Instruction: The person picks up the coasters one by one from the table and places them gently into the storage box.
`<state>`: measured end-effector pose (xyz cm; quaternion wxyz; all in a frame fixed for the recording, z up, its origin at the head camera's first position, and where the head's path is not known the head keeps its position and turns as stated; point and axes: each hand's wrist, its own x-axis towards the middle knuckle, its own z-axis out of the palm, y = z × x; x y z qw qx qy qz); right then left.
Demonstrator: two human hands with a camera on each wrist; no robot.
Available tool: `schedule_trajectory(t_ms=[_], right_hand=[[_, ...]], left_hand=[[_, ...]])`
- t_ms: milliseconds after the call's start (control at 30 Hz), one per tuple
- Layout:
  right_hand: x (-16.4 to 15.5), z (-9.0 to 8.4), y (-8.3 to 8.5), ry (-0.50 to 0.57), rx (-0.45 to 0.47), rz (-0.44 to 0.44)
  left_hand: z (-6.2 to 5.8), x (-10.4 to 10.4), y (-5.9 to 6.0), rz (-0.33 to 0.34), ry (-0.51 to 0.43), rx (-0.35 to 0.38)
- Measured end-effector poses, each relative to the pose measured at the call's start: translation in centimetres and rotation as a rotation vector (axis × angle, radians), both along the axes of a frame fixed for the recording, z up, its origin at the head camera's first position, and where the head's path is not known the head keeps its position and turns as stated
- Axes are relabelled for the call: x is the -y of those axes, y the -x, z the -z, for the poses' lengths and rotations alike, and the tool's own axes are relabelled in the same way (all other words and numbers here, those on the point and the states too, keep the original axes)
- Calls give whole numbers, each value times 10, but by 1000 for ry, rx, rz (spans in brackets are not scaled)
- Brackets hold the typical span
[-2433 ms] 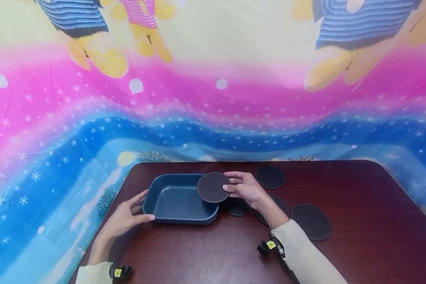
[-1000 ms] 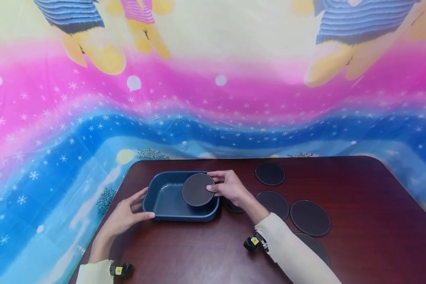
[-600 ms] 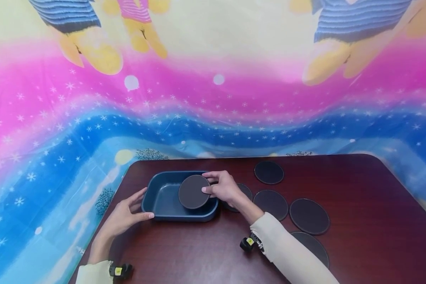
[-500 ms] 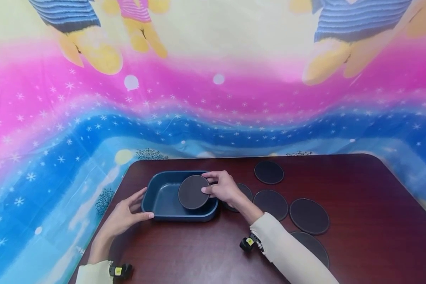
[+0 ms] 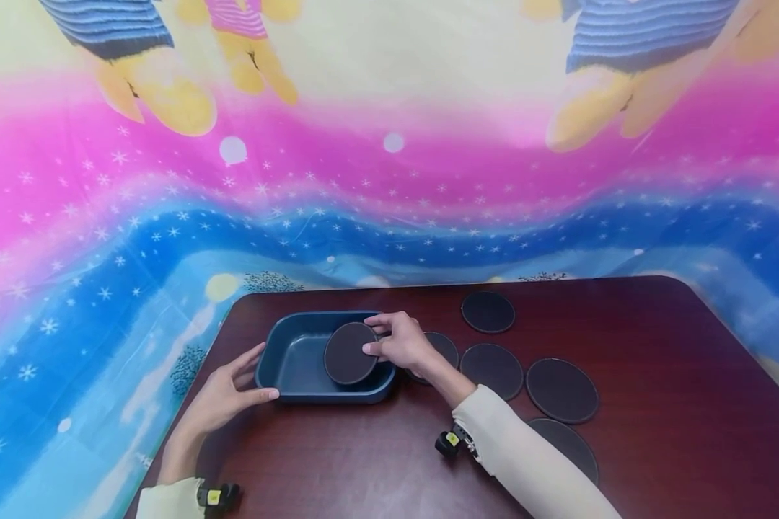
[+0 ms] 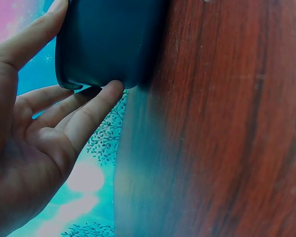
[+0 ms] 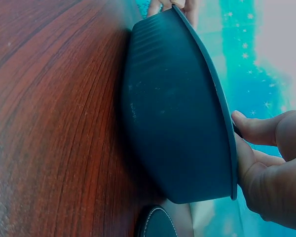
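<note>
My right hand (image 5: pixel 399 344) pinches a dark round mat (image 5: pixel 350 353) tilted inside the blue tray (image 5: pixel 292 360), centre-left of the frame; my left hand (image 5: pixel 223 393), fingers (image 6: pixel 91 111) relaxed, touches the tray's left wall. Other mats (image 5: pixel 561 389) lie right on the counter (image 5: pixel 656 404).

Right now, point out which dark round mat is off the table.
The mat pinched by the right hand over the blue tray; the other mats lie flat on the table.

Six round dark coasters show: one over the tray (image 5: pixel 351 352), one mostly hidden behind a hand (image 5: pixel 443 348), and four lying open on the bench (image 5: pixel 656 404). One blue tray (image 5: pixel 292 357). Two hands. More coasters may lie hidden under the sleeve.
</note>
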<state>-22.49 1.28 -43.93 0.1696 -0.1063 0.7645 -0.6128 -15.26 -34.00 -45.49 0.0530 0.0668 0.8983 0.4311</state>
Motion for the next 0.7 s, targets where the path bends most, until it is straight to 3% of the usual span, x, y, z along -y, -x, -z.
schedule_trajectory(t_ms=[200, 433, 533, 700], right_hand=[[3, -4, -3, -59, -31, -27], [0, -19, -10, -284, -243, -87], [-6, -25, -13, -267, -303, -84], [-20, -23, -14, -185, -311, -65]], left_hand=[[0, 0, -1, -1, 2, -1], [0, -1, -2, -6, -3, 12], [1, -1, -1, -5, 5, 15], [2, 1, 0, -16, 10, 16]])
